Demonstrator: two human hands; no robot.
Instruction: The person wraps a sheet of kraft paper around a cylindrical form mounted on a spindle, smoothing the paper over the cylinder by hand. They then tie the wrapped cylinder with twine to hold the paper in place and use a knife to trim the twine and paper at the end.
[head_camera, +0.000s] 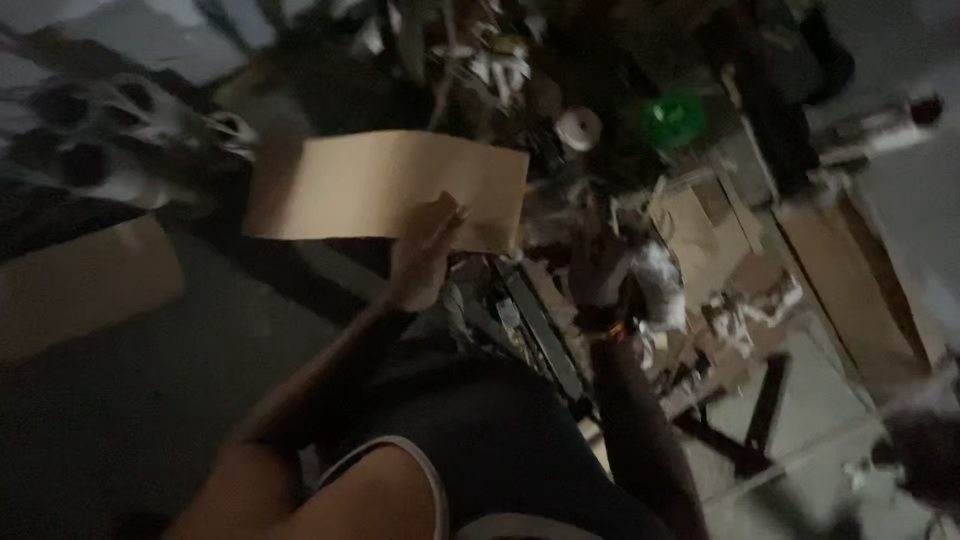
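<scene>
Head view, dim and blurred: the left hand grips the lower edge of a flat tan rectangular cardboard sheet, held above the cluttered floor. Whether the right hand holds anything cannot be told. Farther off lies a green round plastic object.

Bare floor lies open leftward (cluttered scraps crowd right).

One brown cardboard sheet, one tape roll, one green round thing.
</scene>
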